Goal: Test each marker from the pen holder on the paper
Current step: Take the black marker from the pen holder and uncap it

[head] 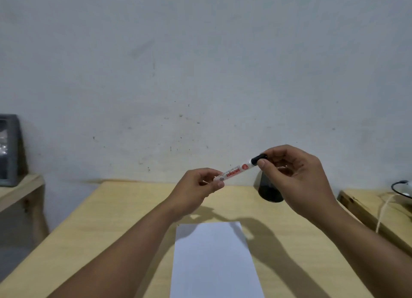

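A white marker [235, 169] with red lettering and a black cap [258, 159] is held in the air above the wooden table [107, 219]. My left hand [196, 187] grips the barrel's lower end. My right hand [294, 175] pinches the black cap between thumb and fingers. A black pen holder [268, 191] stands on the table behind my right hand, its top hidden by the hand. A white sheet of paper [214, 259] lies flat on the table below my hands, with one small dark mark near its top left corner.
A pale wall rises right behind the table. A grey box [9, 150] sits on a low wooden shelf at the left. Another wooden surface at the right carries a dark cable [399, 187] and a hanging string [382, 213].
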